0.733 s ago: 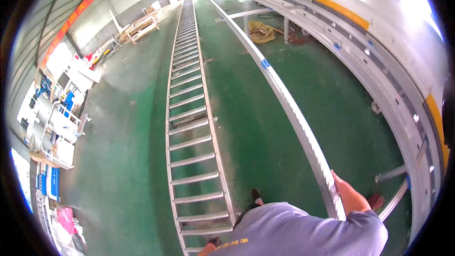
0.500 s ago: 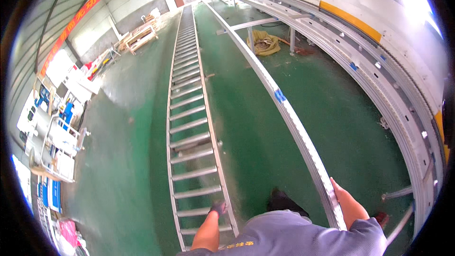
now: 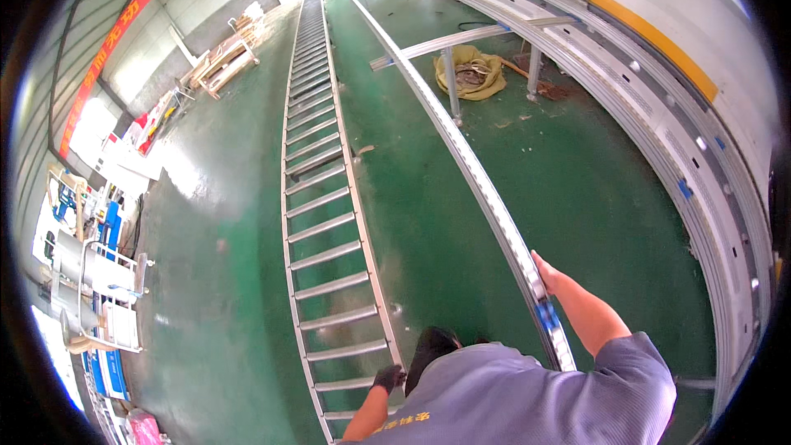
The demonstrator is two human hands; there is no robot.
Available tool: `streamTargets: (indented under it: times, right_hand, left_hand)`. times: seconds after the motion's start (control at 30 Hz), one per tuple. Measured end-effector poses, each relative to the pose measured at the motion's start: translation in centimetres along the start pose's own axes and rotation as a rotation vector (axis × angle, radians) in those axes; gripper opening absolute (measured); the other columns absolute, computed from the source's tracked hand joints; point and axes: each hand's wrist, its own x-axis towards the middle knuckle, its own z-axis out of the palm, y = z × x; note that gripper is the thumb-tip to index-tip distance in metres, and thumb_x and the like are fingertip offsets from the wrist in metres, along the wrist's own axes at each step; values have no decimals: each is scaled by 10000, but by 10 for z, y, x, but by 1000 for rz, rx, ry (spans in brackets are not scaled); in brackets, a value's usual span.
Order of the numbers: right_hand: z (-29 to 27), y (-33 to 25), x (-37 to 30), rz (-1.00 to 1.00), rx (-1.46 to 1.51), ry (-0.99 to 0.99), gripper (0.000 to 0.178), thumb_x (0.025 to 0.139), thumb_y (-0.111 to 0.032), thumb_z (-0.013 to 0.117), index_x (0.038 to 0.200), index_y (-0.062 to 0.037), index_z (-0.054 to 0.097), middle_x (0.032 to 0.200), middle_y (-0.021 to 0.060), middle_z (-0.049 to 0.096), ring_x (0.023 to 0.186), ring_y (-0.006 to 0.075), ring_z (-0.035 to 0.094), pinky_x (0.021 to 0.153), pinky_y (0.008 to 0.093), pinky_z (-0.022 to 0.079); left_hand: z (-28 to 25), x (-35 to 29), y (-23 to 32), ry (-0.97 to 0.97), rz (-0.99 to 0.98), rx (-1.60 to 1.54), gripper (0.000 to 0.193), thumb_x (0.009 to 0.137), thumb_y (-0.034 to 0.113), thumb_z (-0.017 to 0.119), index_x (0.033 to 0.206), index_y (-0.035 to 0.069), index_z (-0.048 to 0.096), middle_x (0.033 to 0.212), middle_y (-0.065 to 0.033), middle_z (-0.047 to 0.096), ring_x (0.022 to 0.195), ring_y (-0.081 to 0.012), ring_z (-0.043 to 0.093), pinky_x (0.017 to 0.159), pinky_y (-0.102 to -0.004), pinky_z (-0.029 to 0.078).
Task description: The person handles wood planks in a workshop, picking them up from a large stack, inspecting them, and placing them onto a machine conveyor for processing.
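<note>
Down the middle runs a long ladder-like metal frame (image 3: 288,198) with many cross bars, low over the green floor. At its right side rail, near the bottom of the view, my left hand (image 3: 389,377) in a dark glove has its fingers curled; I cannot make out anything in them. A long, narrow silver metal rail (image 3: 470,173) slants from the far end toward my right side. Bare and closed on the right edge of this rail is my right hand (image 3: 545,274), just beyond a blue patch (image 3: 546,314). My lower fingers are hidden behind the rail.
Right, a long white machine (image 3: 659,0) with a yellow stripe stands behind parallel metal rails (image 3: 651,124). A cross beam on legs (image 3: 451,86) stands near a yellowish sack (image 3: 486,86). Left are carts (image 3: 115,268) and wooden frames (image 3: 222,66).
My right hand has shifted forward along the rail, from nearer than the blue patch to just beyond it. The patch and the sack's cross beam appear closer; my left hand stays by the ladder-like frame.
</note>
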Motion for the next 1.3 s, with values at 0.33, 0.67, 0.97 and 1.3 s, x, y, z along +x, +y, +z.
streamTargets:
  times: [0.33,0.67,0.97,1.3]
  right_hand:
    - [62,-278,176,57,-8,116,811,804,-802,310,1169,-151,626,1057,93,665,884,269,599,805,471,467]
    - [-75,-592,298,-218,195,817,607,845,-704,433,623,-140,455,585,28,440,576,218,426,531,437,329]
    - [-58,-734,471,-321,216,463,536,926,-533,429,1169,-73,557,1048,74,614,898,228,571,810,392,451]
    - [137,-681,532,502,-99,421,707,873,-641,439,1333,-108,501,1316,108,533,1156,269,507,960,447,400]
  left_hand:
    - [-135,97,114,175,-46,478,228,872,310,549,787,98,560,719,-67,613,624,-166,591,560,-327,486]
    - [-325,304,551,45,192,-658,172,871,221,601,961,80,562,750,-87,609,580,-169,570,479,-277,454]
    - [-406,342,681,270,-146,-230,236,885,291,594,1029,105,567,871,-84,640,679,-207,618,602,-360,521]
    - [-555,452,865,28,-147,395,217,903,336,567,952,125,580,816,-66,604,645,-185,585,574,-309,499]
